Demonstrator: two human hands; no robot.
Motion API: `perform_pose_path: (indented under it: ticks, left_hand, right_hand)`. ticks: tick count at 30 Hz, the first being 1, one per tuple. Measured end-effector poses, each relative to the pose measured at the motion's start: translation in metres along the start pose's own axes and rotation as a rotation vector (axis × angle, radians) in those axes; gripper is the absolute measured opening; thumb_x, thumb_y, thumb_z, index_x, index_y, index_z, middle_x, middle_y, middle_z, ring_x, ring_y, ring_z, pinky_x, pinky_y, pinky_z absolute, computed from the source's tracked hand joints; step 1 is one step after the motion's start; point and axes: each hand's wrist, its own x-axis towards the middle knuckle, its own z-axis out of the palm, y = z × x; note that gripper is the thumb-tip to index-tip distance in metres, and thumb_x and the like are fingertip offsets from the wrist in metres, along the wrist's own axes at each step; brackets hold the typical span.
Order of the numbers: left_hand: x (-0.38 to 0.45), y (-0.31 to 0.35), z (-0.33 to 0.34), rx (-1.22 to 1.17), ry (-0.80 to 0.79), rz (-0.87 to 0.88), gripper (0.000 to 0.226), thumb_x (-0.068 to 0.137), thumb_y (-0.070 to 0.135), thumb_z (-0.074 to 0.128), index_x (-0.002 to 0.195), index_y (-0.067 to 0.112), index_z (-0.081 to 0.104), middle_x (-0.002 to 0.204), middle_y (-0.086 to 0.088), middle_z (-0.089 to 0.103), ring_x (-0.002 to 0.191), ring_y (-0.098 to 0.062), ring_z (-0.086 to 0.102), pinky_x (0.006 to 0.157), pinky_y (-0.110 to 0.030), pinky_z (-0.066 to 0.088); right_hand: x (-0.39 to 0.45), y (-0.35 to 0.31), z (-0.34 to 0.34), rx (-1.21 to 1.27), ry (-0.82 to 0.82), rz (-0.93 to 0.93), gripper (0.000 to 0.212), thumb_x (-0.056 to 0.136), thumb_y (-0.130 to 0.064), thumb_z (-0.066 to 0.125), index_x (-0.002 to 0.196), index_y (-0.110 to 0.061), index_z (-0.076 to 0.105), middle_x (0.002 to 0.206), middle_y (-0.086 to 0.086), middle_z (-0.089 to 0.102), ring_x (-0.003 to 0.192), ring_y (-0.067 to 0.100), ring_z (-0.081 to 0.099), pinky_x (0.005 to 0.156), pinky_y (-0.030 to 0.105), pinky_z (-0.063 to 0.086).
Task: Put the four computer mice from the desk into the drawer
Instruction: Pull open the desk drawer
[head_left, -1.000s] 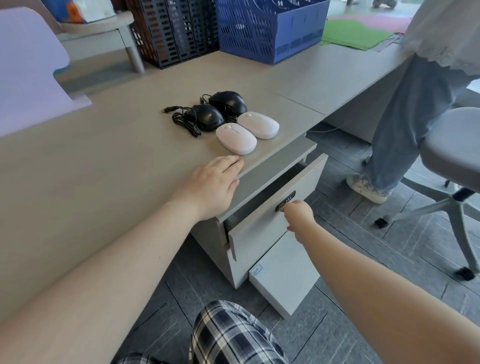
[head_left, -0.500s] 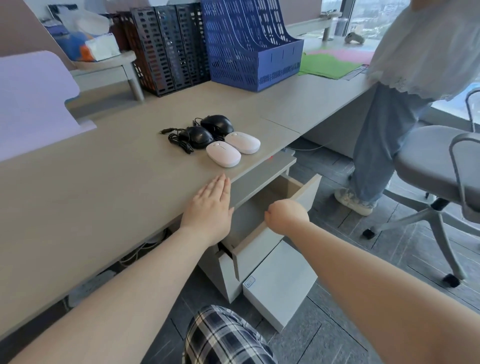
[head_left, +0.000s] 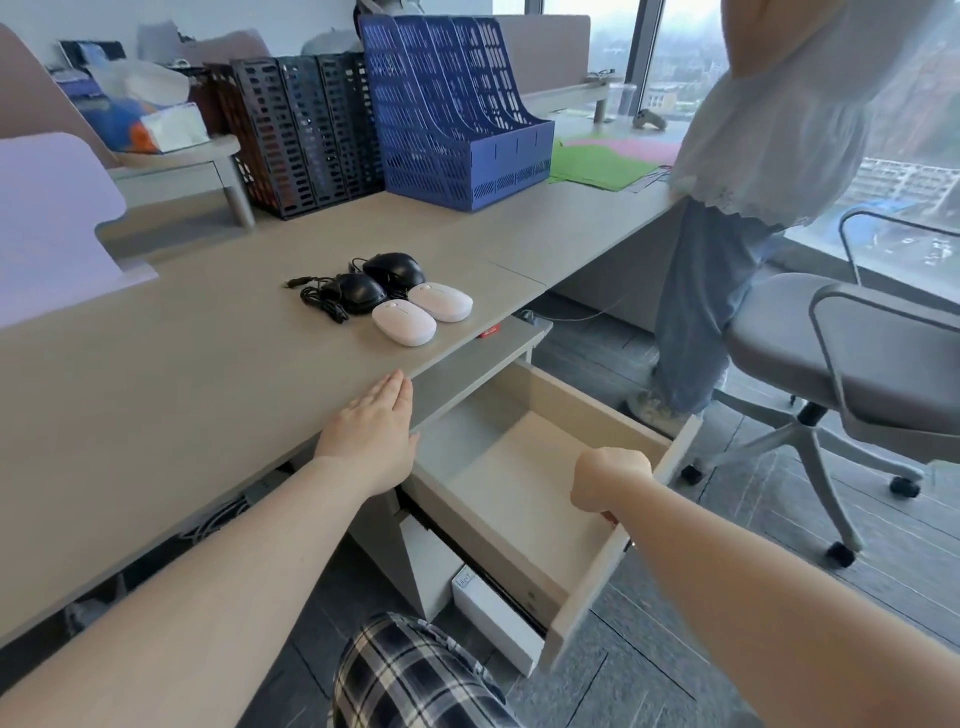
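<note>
Two white mice, one nearer and one farther right, lie on the grey desk near its front edge. Behind them sit two black corded mice, the left one and the right one, with a coiled cable. Below the desk edge the top drawer stands pulled far out and holds nothing. My right hand is closed over the drawer's front panel. My left hand rests flat on the desk edge, fingers together, short of the mice.
Black and blue file racks stand at the back of the desk. A person stands at the right beside a grey office chair. A white box lies on the floor under the drawer. My plaid-clad knee is below.
My right hand has pulled the drawer from barely open to far out, showing its bare inside. My left hand has stayed flat on the desk edge. The view has tilted upward.
</note>
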Motion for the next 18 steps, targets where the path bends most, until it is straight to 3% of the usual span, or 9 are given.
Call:
perform_pose_path:
  ticks: [7,10,14,16,18]
  left_hand:
    - [-0.002,0.0,-0.002,-0.007,0.022,-0.001,0.064,0.099,0.035,0.035,0.15,0.007,0.006,0.161,-0.006,0.004,0.148,-0.017,0.007,0.118,-0.032,0.014]
    - [0.0,0.001,-0.002,0.01,0.061,-0.002,0.062,0.099,0.035,0.035,0.15,0.008,0.012,0.16,-0.006,0.011,0.147,-0.018,0.013,0.117,-0.032,0.017]
    - [0.006,0.003,-0.008,-0.012,0.138,-0.003,0.055,0.098,0.034,0.038,0.146,0.011,0.025,0.149,-0.006,0.038,0.137,-0.022,0.035,0.106,-0.037,0.034]
    - [0.011,0.004,-0.01,-0.044,0.17,-0.015,0.052,0.097,0.034,0.039,0.144,0.014,0.03,0.137,-0.005,0.049,0.127,-0.025,0.044,0.096,-0.04,0.041]
    - [0.016,0.004,-0.01,-0.104,0.199,-0.038,0.051,0.096,0.034,0.041,0.142,0.015,0.033,0.132,-0.006,0.051,0.121,-0.028,0.047,0.091,-0.04,0.042]
  right_hand:
    - [-0.007,0.022,0.004,-0.022,-0.151,0.093,0.029,0.083,-0.01,0.035,0.056,-0.012,0.046,0.062,0.0,0.049,0.071,0.026,0.056,0.086,0.032,0.052]
    - [-0.004,0.021,0.006,-0.004,-0.118,0.095,0.027,0.083,-0.01,0.036,0.057,-0.013,0.044,0.063,0.0,0.048,0.06,0.023,0.052,0.082,0.033,0.051]
    - [0.007,0.005,-0.004,0.09,-0.012,0.054,0.024,0.08,-0.008,0.04,0.058,-0.015,0.045,0.066,-0.001,0.049,0.077,0.026,0.055,0.076,0.031,0.047]
    - [0.012,-0.006,-0.014,0.14,0.034,0.026,0.017,0.081,-0.01,0.042,0.071,-0.01,0.056,0.08,0.001,0.056,0.083,0.027,0.056,0.075,0.03,0.044]
    - [0.019,-0.019,-0.024,0.185,0.081,0.004,0.024,0.085,-0.015,0.044,0.098,-0.009,0.063,0.1,0.004,0.061,0.093,0.028,0.06,0.073,0.03,0.043]
